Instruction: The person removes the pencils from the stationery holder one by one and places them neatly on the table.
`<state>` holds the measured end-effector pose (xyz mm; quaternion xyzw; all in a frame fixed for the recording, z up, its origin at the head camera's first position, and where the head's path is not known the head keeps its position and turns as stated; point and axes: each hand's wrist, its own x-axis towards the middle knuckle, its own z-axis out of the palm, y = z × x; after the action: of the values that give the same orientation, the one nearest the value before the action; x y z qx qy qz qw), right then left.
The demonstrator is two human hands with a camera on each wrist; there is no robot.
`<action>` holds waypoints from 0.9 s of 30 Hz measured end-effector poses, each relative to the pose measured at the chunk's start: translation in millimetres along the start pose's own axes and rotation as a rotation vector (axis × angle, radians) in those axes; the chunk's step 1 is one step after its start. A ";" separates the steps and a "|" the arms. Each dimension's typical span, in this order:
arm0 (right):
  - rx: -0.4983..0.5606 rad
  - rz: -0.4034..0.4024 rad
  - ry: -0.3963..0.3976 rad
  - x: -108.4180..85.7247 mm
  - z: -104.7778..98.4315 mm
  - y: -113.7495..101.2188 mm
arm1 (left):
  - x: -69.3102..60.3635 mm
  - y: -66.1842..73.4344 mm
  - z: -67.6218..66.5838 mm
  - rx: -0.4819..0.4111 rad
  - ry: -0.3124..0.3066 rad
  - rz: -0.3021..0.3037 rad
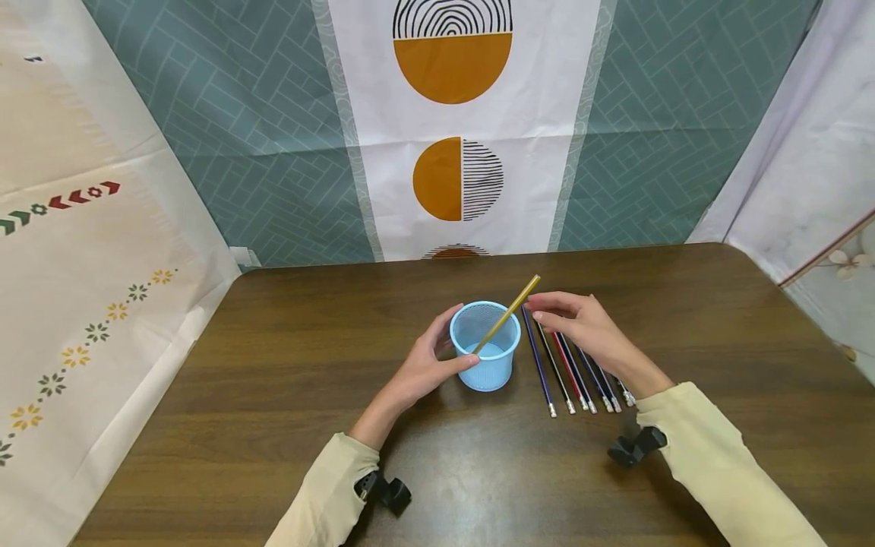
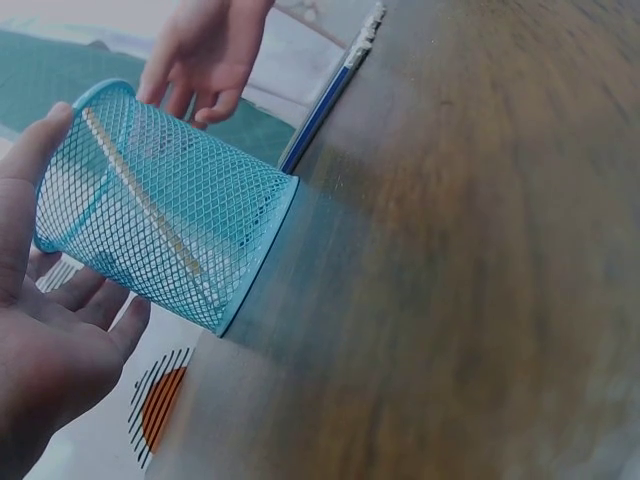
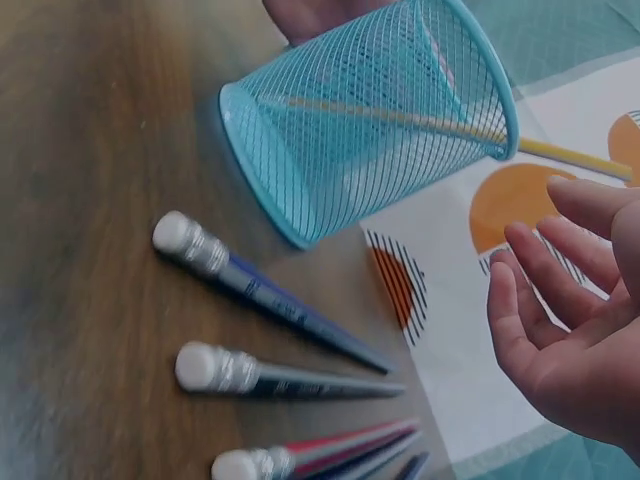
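A light-blue mesh pencil cup (image 1: pixel 487 372) stands upright on the table, with one yellow pencil (image 1: pixel 507 313) leaning in it and sticking out past the rim. My left hand (image 1: pixel 432 361) holds the cup from the left, thumb at the near rim and fingers around the far side. My right hand (image 1: pixel 574 323) hovers just right of the cup, its fingers loosely bent and holding nothing. Beneath it, several pencils lie side by side, eraser ends towards me; a blue pencil (image 3: pixel 290 307), a black pencil (image 3: pixel 320 386) and a red pencil (image 3: pixel 350 442) show in the right wrist view.
The brown wooden table (image 1: pixel 287 395) has its far edge against a green and white patterned cloth (image 1: pixel 287 137). Pale cloths hang at the left (image 1: pixel 130 319) and right sides. Black wrist cameras are strapped over both sleeves.
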<state>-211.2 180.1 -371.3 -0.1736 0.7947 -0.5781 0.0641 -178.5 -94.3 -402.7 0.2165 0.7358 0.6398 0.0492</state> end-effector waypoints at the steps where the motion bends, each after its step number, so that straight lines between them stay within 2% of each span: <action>1: 0.003 0.000 -0.002 1.1 1.2 -1.1 | 0.2 0.0 0.1 -0.001 -0.001 0.002; 17: -0.012 -0.049 -0.019 13.9 12.9 -6.6 | 0.9 -0.9 0.8 -0.002 -0.007 -0.006; 27: 0.021 -0.013 -0.015 21.1 18.5 -10.1 | 0.9 -1.1 -0.5 0.000 -0.016 0.001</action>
<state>-223.3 153.5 -365.7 -0.1824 0.7870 -0.5854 0.0684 -179.7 -94.5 -403.5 0.2219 0.7352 0.6381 0.0549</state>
